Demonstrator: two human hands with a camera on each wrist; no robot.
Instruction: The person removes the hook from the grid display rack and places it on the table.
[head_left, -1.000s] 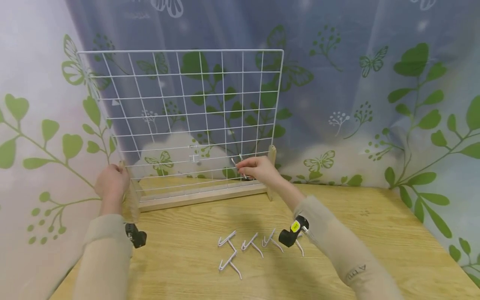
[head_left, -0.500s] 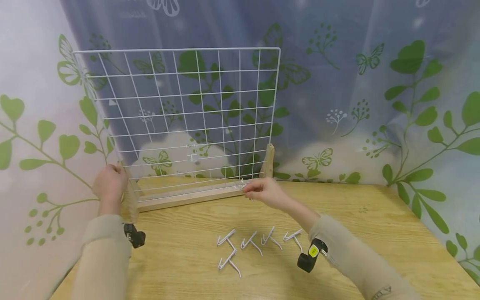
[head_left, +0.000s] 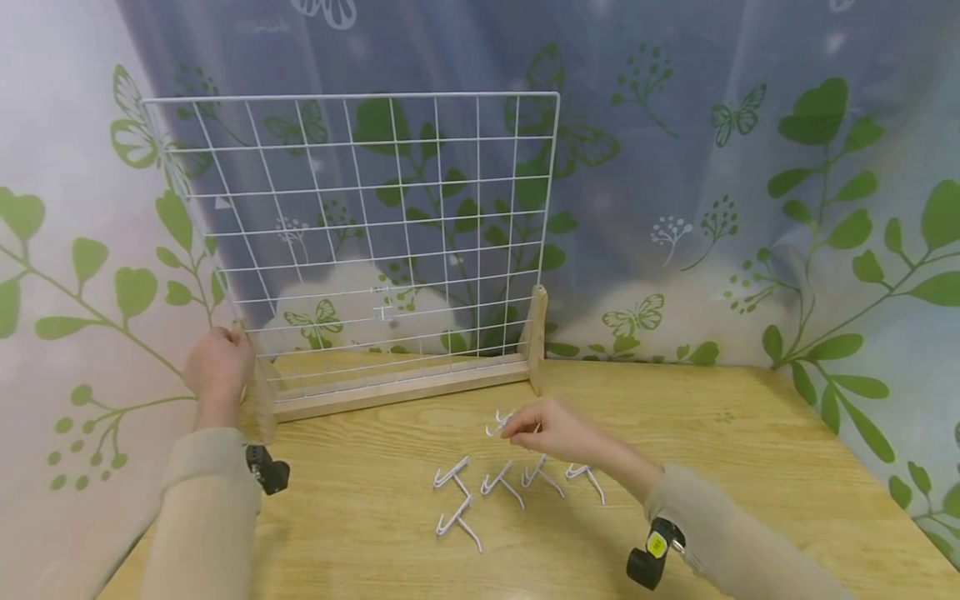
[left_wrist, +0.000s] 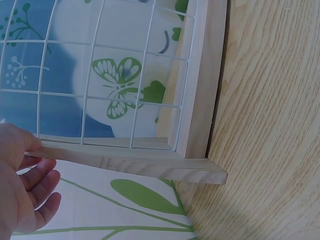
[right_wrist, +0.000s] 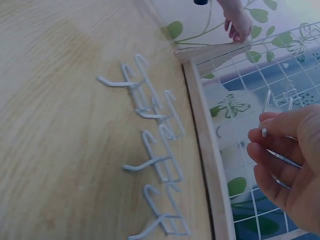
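In the head view a white wire grid panel (head_left: 351, 97) stands upright in a wooden base (head_left: 405, 396). My left hand (head_left: 219, 364) pinches the upper end of the base's left side piece (left_wrist: 135, 164) between thumb and fingers. Over the table, in front of the grid, my right hand (head_left: 558, 432) pinches a white wire hook (right_wrist: 267, 102) by its arm; the two bent prongs stick out past the fingers. One similar hook (head_left: 383, 313) hangs on the grid's lower middle. Several more white hooks (head_left: 453, 473) lie on the table beneath the right hand.
The wood-grain table (head_left: 720, 483) extends to the right and front. A patterned curtain (head_left: 697, 275) with green leaves and butterflies hangs close behind the grid and along both sides. Each wrist wears a small black camera (head_left: 647, 554).
My right hand has drawn back from the grid's lower right, down toward the loose hooks, with the hook still pinched. My left hand stays on the wooden side piece.
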